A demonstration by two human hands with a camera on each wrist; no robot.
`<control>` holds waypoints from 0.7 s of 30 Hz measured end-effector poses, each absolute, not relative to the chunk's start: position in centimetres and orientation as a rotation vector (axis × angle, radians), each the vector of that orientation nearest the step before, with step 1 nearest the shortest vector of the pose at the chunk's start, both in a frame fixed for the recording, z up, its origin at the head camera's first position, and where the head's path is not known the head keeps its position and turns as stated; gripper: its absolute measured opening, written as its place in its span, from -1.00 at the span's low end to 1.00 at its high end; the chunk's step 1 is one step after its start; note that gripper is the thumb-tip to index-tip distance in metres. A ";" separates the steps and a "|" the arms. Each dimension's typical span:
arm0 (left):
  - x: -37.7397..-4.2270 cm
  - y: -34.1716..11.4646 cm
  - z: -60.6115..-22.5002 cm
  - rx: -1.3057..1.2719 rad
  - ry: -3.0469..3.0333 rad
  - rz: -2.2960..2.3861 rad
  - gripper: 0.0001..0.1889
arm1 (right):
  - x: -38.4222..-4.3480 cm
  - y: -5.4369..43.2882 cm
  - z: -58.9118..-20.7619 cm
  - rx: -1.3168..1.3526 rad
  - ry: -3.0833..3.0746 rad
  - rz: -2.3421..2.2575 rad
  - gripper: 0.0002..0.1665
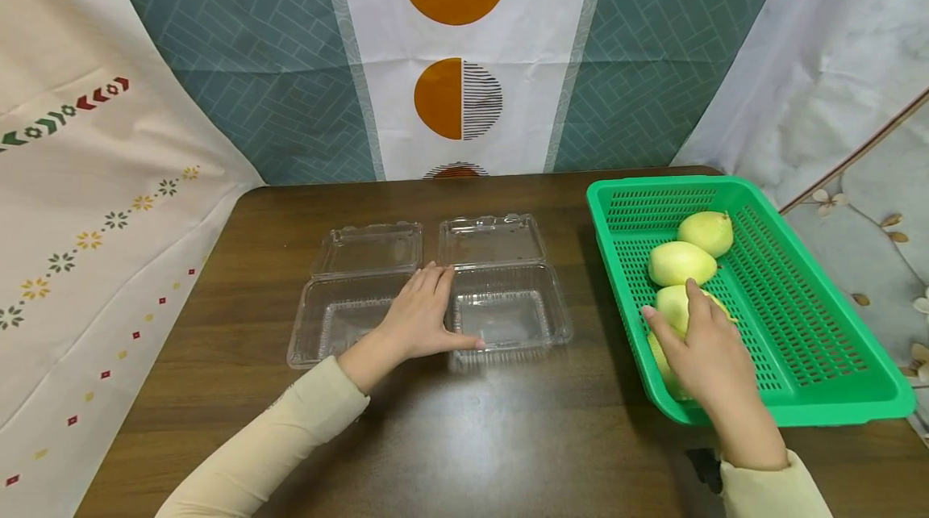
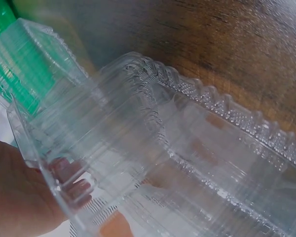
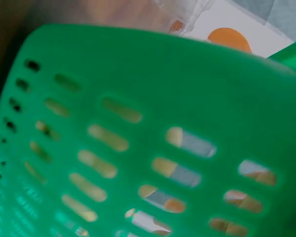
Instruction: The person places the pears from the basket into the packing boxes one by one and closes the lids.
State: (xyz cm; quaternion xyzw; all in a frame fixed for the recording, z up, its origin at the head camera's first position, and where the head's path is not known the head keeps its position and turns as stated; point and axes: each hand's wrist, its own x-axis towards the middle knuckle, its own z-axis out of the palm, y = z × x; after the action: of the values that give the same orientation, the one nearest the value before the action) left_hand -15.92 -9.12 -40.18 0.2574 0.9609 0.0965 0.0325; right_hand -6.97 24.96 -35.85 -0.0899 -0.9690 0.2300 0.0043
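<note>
My left hand [image 1: 417, 316] rests at the left side of the right clear plastic container [image 1: 508, 316], thumb stretched along its front rim and fingers toward the hinge. In the left wrist view, fingertips [image 2: 79, 187] show through the clear plastic wall. Over the green basket [image 1: 820, 413] my right hand [image 1: 714, 357] reaches down with thumb and index finger spread, right at the pale yellow mango-like fruits. One fruit [image 1: 671, 304] lies under the fingertips, and another [image 1: 659, 357] is partly hidden by the hand. Two more, a middle fruit [image 1: 682, 263] and a far fruit [image 1: 706, 233], lie behind.
A second clear container [image 1: 308, 332] with its lid [image 1: 370, 248] folded back stands left of the first. The right container's lid [image 1: 491, 240] also lies back. Everything stands on a brown wooden table [image 1: 464, 437], with hanging cloths [image 1: 276, 98] behind and beside it.
</note>
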 end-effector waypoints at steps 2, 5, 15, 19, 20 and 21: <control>-15.9 -9.1 -40.2 0.794 2.956 0.293 0.26 | -7.0 25.4 -36.1 -0.289 -3.030 0.714 -0.08; -16.0 -9.1 -40.3 0.795 2.958 0.287 0.27 | -7.1 26.1 -36.5 -0.312 -3.029 0.694 -0.14; -16.0 -9.2 -40.5 0.806 2.958 0.280 0.31 | -7.1 27.2 -36.7 -0.422 -3.116 0.683 0.08; -16.0 -9.2 -40.7 0.809 2.959 0.264 0.32 | -7.0 27.3 -36.7 -0.451 -3.142 0.673 0.14; -16.1 -9.2 -40.7 0.805 2.955 0.261 0.32 | -7.0 27.3 -36.6 -0.453 -3.151 0.670 0.15; -16.1 -9.3 -40.8 0.801 2.952 0.260 0.32 | -7.0 27.4 -36.6 -0.452 -3.167 0.662 0.15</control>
State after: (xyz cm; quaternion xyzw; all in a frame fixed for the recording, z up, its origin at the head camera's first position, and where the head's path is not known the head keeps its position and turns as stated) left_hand -16.06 -9.25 -40.80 0.2609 0.9610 0.0848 0.0360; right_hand -6.99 27.40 -36.59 -0.1379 -0.9675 0.2022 -0.0627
